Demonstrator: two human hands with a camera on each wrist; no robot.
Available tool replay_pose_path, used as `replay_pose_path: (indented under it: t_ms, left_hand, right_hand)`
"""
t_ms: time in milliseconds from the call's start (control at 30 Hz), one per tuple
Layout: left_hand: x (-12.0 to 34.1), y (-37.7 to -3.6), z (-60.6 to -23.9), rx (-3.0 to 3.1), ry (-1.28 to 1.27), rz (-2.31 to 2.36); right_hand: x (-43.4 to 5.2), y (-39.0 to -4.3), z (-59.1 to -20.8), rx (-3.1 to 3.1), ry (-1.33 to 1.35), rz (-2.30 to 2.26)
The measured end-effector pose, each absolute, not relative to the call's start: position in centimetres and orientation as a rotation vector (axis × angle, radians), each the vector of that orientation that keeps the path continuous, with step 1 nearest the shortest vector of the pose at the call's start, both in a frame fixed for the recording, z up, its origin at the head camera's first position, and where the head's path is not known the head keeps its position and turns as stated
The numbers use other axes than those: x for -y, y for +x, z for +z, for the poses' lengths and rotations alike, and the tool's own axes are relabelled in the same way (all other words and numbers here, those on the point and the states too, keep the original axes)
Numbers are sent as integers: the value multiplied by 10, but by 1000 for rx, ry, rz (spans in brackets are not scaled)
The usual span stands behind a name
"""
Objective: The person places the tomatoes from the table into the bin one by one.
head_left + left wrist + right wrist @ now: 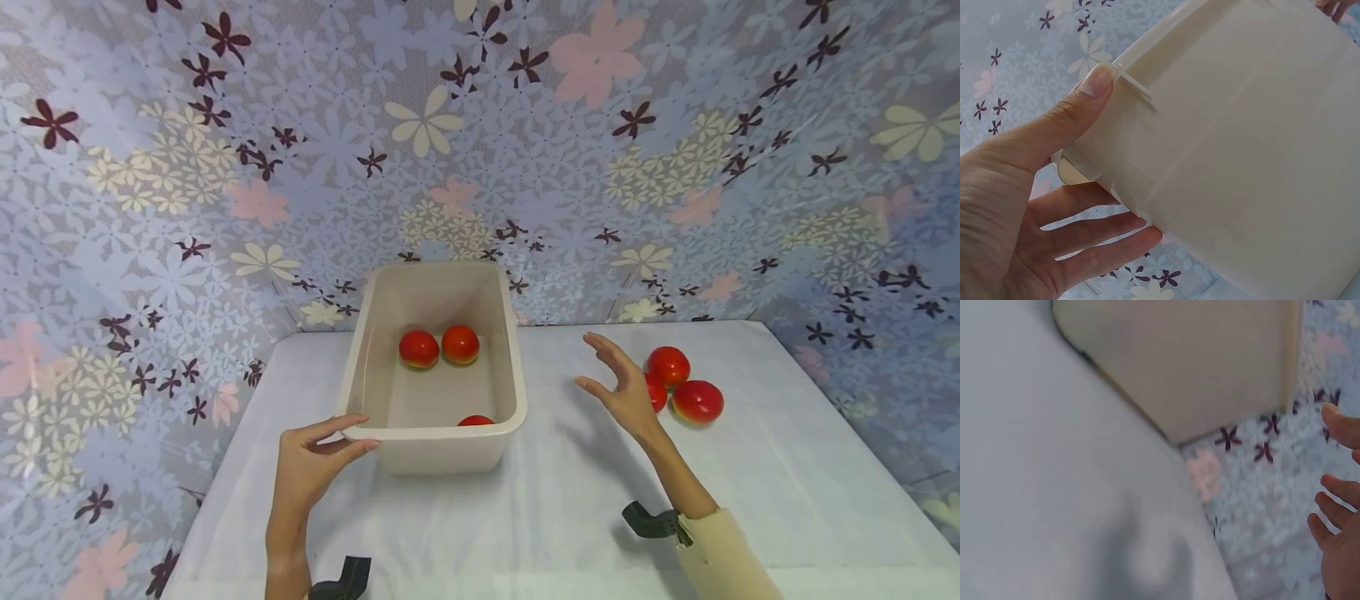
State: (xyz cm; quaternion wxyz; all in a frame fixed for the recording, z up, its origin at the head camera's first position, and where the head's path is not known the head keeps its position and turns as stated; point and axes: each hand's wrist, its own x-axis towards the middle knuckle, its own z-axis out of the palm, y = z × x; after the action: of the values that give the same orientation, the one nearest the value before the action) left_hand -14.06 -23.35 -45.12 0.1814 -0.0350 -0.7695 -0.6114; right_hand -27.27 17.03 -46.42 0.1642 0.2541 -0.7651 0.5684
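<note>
With 12 o'clock taken as the far edge of the white table [570, 508], the beige bin [438, 452] stands towards 11 o'clock, its mouth facing up; the person's left hand [303, 467] holds it at its 7 o'clock corner, thumb and fingers set about the rim, with the thumb tip against the rim's edge and the other fingertips touching the wall in the left wrist view.

Inside the bin, a first red fruit [418, 349] lies at 11 o'clock and a second red fruit [461, 344] at 1 o'clock, just beside it; a third red fruit [476, 421] sits at 5 o'clock, mostly hidden by the near rim.

The right hand [626, 396] is spread wide in the air at the bin's 3 o'clock, apart from it, thumb and fingers well separated; its shadow falls on the table.

Near that hand, towards the table's 2 o'clock, three more lie close together: a round fruit [668, 367], a broader fruit [697, 402] at its 5 o'clock, and a half-hidden fruit [657, 393] behind the hand; a flowered backdrop [487, 167] rises beyond 12 o'clock.
</note>
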Motion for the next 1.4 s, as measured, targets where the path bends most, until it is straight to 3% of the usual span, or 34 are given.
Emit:
replay_pose_path:
  t_ms: [533,933,1233,1400]
  left_hand:
    - [234,-141,-451,2174,-86,-1736]
    - [233,-141,-450,2177,-63,-1745]
    - [232,-140,-449,2187,-40,-1716]
    - [232,-141,-451,2201,-23,-1703]
  right_hand:
    - [-230,-299,-519,2101,33,1870]
    - [-240,-298,-524,2137,7,1790]
    - [-257,-291,-528,1729,136,2230]
    - [-262,-287,-533,1924,244,1989]
